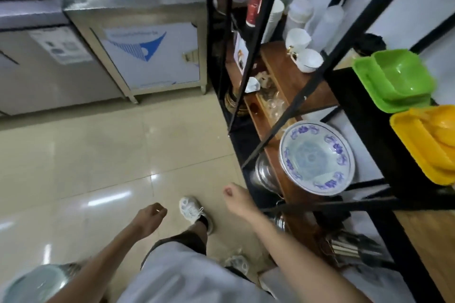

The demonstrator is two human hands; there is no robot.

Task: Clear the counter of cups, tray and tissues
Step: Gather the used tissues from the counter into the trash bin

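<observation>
A café or small restaurant's back kitchen: stainless-steel cabinets [147,56] stand on a glossy tiled floor [98,155], and a black metal rack [258,56] holds stacked paper cups [274,19], a patterned bowl [317,157] and coloured plastic trays [394,81]

We look down at a glossy tiled floor [110,155]. Our left hand [151,216] and right hand [236,198] hang loosely curled over it, both holding nothing. A white shoe [192,209] steps between them. At right, a black shelf rack [246,39] carries a blue-patterned bowl [317,157], white cups [302,53], green trays [394,79] and yellow trays [426,142]. A steel cabinet [138,39] stands ahead.
</observation>
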